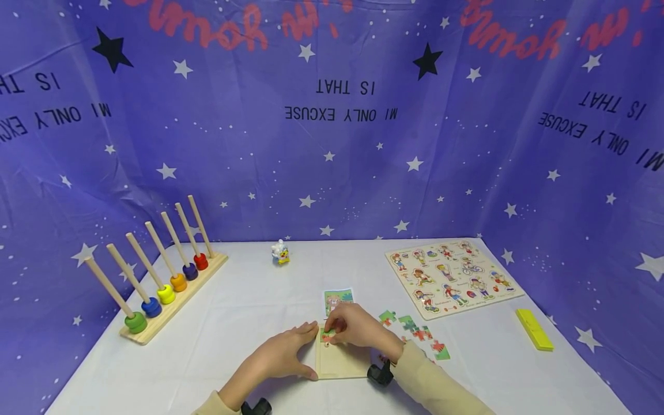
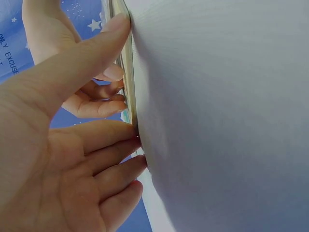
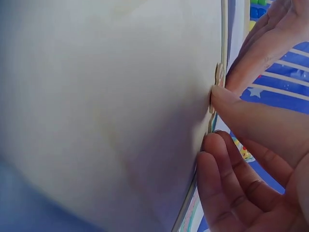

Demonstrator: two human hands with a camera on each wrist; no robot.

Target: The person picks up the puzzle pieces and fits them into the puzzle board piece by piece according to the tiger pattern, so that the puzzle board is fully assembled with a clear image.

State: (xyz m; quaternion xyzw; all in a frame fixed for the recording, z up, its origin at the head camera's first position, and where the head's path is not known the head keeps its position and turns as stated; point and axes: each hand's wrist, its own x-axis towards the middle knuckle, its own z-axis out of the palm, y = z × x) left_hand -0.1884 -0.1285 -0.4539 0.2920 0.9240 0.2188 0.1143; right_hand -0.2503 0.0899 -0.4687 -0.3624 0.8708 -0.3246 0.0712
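A: What's the setting?
B: A white-covered surface (image 1: 249, 311), with a purple star-printed cloth (image 1: 337, 184) hung behind and along the sides.

A: And what stands around?
B: On the left, a wooden stand (image 1: 183, 298) with 7 pegs and coloured rings; at the back, a small figurine (image 1: 280, 252); on the right, a picture board (image 1: 451, 276) and, near it, a yellow block (image 1: 534, 329).

A: Where's the puzzle?
B: The wooden tray (image 1: 344, 364) lies at the near middle, mostly bare. A picture card (image 1: 336, 294) sits just beyond it, and loose pieces (image 1: 407, 324) are scattered to its right.

A: The hands?
B: The left hand (image 1: 282, 351) is spread, thumb well apart from the fingers, their tips touching the tray's left edge. The right hand (image 1: 355, 328) pinches 1 puzzle piece (image 3: 218, 75) between thumb and fingers, over the tray's far left corner.
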